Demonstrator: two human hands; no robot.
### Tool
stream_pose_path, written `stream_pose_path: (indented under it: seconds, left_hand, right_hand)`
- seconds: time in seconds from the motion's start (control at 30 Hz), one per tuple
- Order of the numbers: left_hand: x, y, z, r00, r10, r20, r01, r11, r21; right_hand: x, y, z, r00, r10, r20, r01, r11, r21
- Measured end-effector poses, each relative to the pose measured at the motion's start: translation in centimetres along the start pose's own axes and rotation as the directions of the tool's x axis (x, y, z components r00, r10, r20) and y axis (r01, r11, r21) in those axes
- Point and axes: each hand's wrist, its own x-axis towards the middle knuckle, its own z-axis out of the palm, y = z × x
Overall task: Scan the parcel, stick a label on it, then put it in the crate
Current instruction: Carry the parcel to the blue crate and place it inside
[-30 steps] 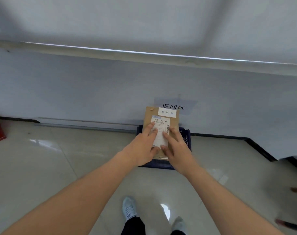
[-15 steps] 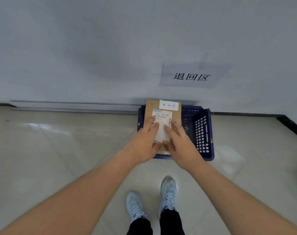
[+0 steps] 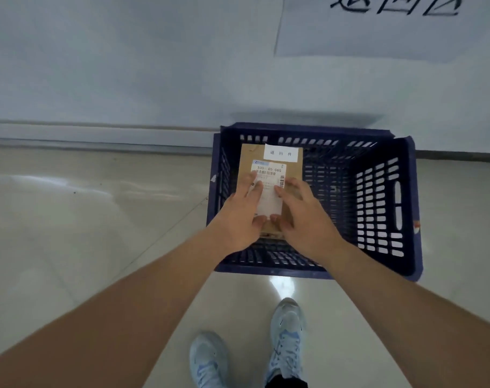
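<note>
A flat brown cardboard parcel (image 3: 248, 163) sits inside the left half of a dark blue slotted crate (image 3: 383, 191) on the floor. It carries a white shipping slip with a barcode (image 3: 269, 175) and a small white label (image 3: 280, 153) at its far edge. My left hand (image 3: 239, 217) grips the parcel's near left side, fingers across the slip. My right hand (image 3: 305, 217) grips its near right side. Both thumbs press the near edge. The parcel's near end is hidden under my hands.
The crate stands against a pale wall with a paper sign (image 3: 392, 26) taped above it. Glossy beige floor tiles (image 3: 98, 219) spread to the left. My two light blue shoes (image 3: 287, 334) stand just in front of the crate.
I have stepped closer and leaned down; the crate now fills the view. Both hands have lowered the parcel from above the crate's rim down into its left half.
</note>
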Motion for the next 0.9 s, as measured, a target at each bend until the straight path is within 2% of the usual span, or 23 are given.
stream_pose_path:
  seconds: [0.13, 0.4, 0.53, 0.73, 0.9]
  left_hand:
    - [3.1, -2.7, 2.7, 1.0, -0.01, -0.007, 0.01, 1.0, -0.002]
    - [7.2, -5.1, 7.4, 0.995, -0.1, 0.004, 0.1, 0.995, 0.004]
    - [8.7, -6.1, 8.5, 0.991, -0.131, -0.017, 0.131, 0.991, -0.002]
    - [9.8, -7.3, 9.1, 0.992, -0.125, -0.022, 0.126, 0.988, 0.084]
    - [9.9, -7.3, 9.6, 0.978, -0.211, 0.012, 0.208, 0.972, 0.114]
  right_hand:
    - [2.8, 3.4, 3.4, 0.996, -0.067, 0.05, 0.068, 0.998, -0.013]
    - [6.2, 7.8, 8.2, 0.989, -0.055, 0.138, 0.055, 0.998, 0.01]
    - [7.4, 8.7, 9.7, 0.992, -0.049, 0.113, 0.047, 0.999, 0.02]
    - [8.5, 9.0, 11.0, 0.995, -0.07, 0.068, 0.07, 0.998, -0.005]
    - [8.6, 9.2, 12.6, 0.998, -0.049, 0.041, 0.05, 0.998, -0.037]
